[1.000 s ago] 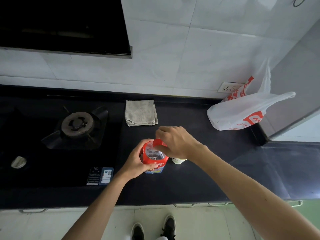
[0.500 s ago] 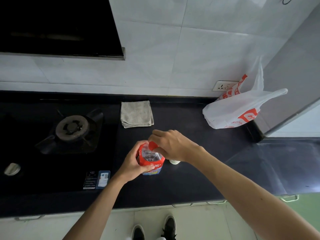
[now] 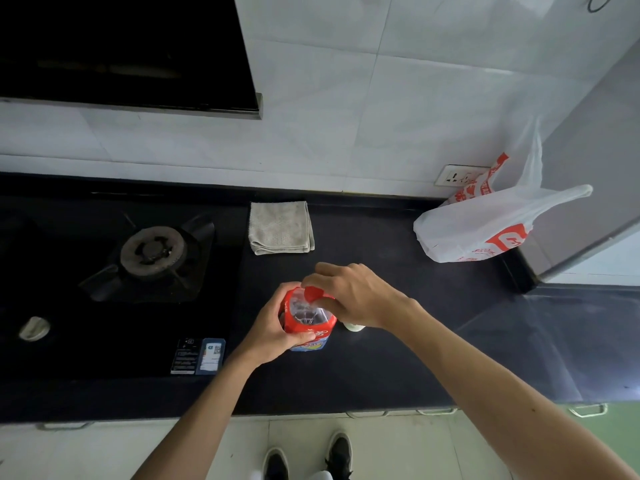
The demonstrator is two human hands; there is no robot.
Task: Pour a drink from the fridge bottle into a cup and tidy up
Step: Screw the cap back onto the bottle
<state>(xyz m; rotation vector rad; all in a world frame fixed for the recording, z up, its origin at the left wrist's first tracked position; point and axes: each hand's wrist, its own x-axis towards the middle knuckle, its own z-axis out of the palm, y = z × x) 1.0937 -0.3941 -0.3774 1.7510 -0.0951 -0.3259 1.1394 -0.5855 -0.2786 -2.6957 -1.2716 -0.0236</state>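
Left hand (image 3: pixel 273 332) grips an upright bottle (image 3: pixel 309 322) on the dark table (image 3: pixel 381 358); right hand (image 3: pixel 353 294) pinches its red cap (image 3: pixel 312 293).

My right hand (image 3: pixel 356 296) is twisting the red cap (image 3: pixel 313 293) round on top of the bottle (image 3: pixel 308 323). The cap is sitting a touch lower and closer to the mouth than a second ago, with less of it showing past my fingers. My wrist is sinking along with it, and is covering a little more of the white cup (image 3: pixel 354 327) beside the bottle.
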